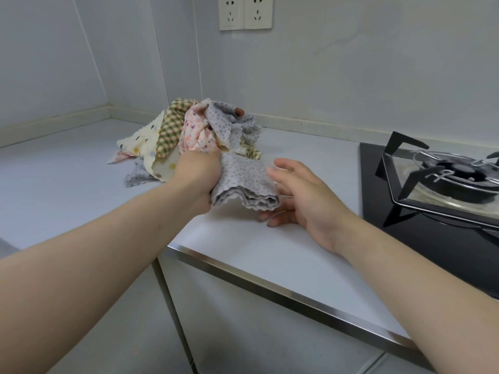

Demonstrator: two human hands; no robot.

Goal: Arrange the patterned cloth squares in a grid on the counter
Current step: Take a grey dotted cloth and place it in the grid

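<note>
Two hands meet at a grey dotted cloth (243,182) over the counter (67,184).
The left hand (198,175) grips its bunched far end; the right hand (302,201), fingers loosely spread, lies just right of it; pile (189,128) beyond.

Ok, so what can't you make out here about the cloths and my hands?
Head view only.
Pile of cloths: count unclear; they crumple over each other.
Left hand: fingers hidden in the grey dotted cloth it grips.
Right hand: some fingertips hidden under that cloth.
Brown thing atop the pile: too small to identify.
Gas hob: cut off by the right edge.
</note>
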